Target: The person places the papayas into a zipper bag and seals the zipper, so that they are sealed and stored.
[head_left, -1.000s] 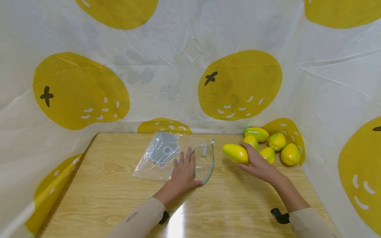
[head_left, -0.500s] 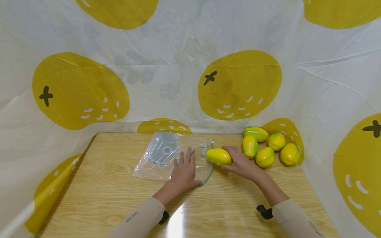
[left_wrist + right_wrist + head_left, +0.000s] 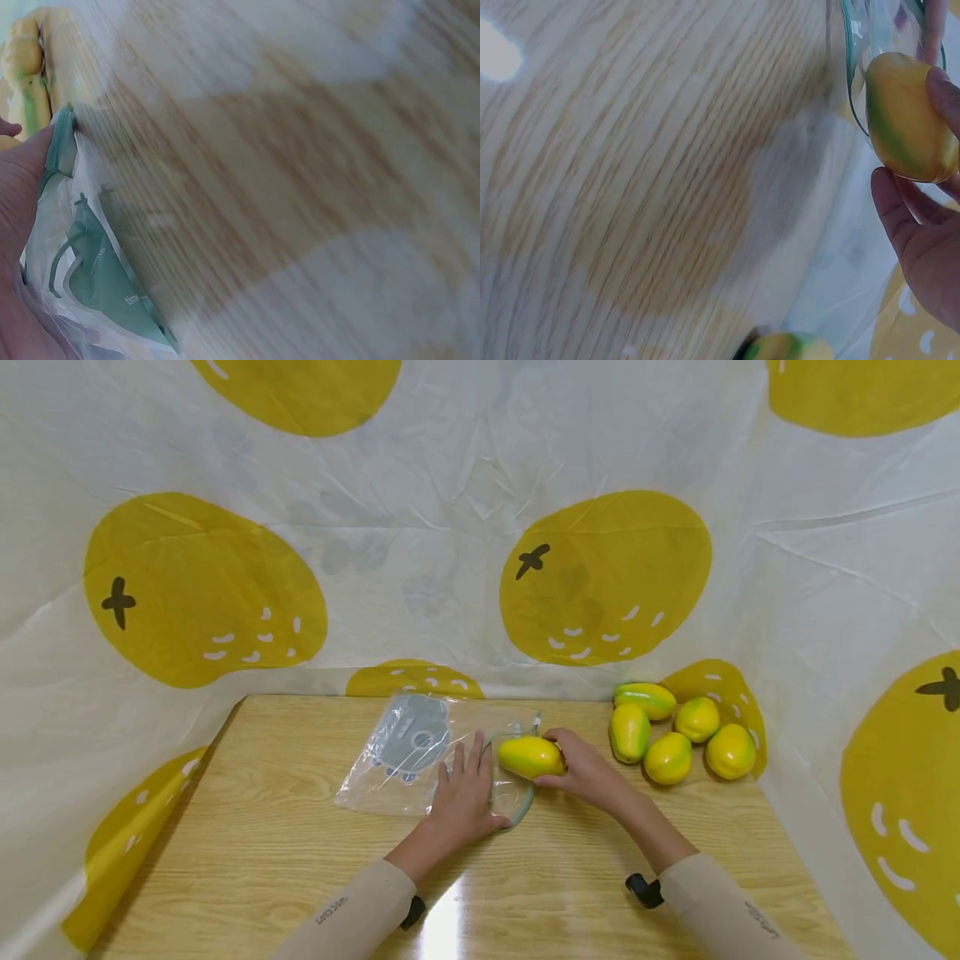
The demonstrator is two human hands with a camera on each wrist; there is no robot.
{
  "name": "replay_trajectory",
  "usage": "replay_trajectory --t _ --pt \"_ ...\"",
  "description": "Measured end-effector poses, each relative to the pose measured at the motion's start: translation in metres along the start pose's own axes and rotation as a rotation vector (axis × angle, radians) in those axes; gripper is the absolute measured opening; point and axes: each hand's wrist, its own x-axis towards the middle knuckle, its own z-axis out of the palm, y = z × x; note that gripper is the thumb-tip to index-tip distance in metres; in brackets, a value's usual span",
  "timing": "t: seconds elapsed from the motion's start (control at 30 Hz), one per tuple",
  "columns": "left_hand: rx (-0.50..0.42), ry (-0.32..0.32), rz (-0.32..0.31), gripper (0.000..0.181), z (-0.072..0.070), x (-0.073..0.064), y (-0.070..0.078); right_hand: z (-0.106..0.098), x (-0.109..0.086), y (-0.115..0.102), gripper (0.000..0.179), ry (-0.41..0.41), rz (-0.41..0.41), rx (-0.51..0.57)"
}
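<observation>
A: Start at the left. What's there?

B: A white cloth (image 3: 45, 710) with big yellow shapes printed on it, hanging along the left, back and right sides of a wooden table (image 3: 255, 827). Toward the back of the table lies a clear bag (image 3: 420, 752), a grey-blue picture on its left part and a green rim (image 3: 527, 802) at its right end.

A: And the left hand?

B: The left hand (image 3: 461, 793) rests on the bag, its fingers straight and spread, the thumb out beside the green rim. Its beige sleeve (image 3: 352, 906) comes in from the near edge.

A: What's just right of those fingers?

B: A yellow fruit (image 3: 528, 757), lying lengthwise from left to right at the bag's mouth. A green streak shows in the right wrist view. With plastic that clear, I can't say for sure how far inside it is.

A: Who has it?

B: The right hand (image 3: 588, 770), pinching the fruit's right end, thumb on the near side and fingers on the far side.

A: And past that?

B: Five other fruits (image 3: 667, 758), yellow with green patches, grouped close together near the table's back right corner.
</observation>
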Motion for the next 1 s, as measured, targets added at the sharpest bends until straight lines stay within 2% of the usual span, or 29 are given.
replay_trajectory --t 0.17,0.37,0.6,0.8,1.0 --pt "-0.004 0.008 0.004 0.133 0.000 0.000 0.000 0.005 0.002 -0.004 0.075 0.031 -0.023 -0.047" --pt "0.001 0.009 0.014 0.131 -0.001 0.000 0.000 0.014 0.009 0.000 0.073 0.046 -0.041 -0.040" --pt "0.019 0.005 0.023 0.130 0.001 0.000 0.000 0.025 0.011 0.001 0.073 0.031 0.001 -0.032" --pt "0.031 0.014 0.024 0.130 0.001 0.000 0.001 0.025 0.012 -0.002 0.070 0.023 -0.025 -0.046" --pt "0.030 0.004 0.020 0.129 0.001 -0.001 0.001 0.025 0.015 -0.002 0.060 0.047 -0.057 -0.005"
